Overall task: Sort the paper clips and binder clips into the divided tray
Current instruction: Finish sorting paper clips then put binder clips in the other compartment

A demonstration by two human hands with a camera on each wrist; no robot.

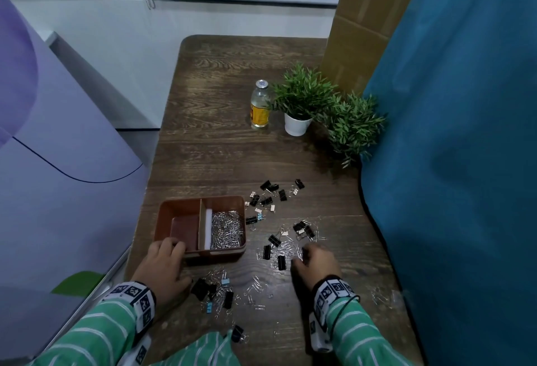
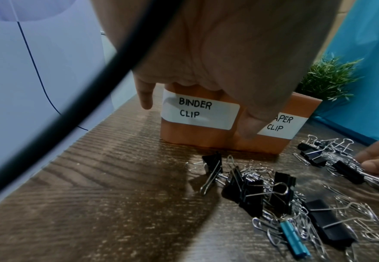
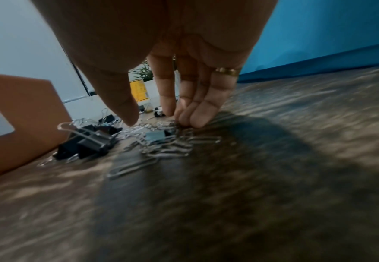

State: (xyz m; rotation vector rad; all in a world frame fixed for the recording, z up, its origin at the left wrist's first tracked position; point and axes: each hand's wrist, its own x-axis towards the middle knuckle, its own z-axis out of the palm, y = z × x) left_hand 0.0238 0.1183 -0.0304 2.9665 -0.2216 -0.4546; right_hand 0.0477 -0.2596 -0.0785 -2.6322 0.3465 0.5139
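The brown divided tray stands at the table's left. Its right compartment holds a heap of silver paper clips; its left compartment looks bare. Labels on its front wall read BINDER CLIP and PAPER CLIP. My left hand grips the tray's near left corner, fingers over the rim and thumb on the front wall. My right hand reaches down with straight fingers touching loose paper clips on the table, thumb apart. Black binder clips and mixed clips lie scattered around.
A glass bottle and two potted plants stand at the back. A blue curtain closes the right side, with cardboard behind. More clips lie near the front edge and at the right.
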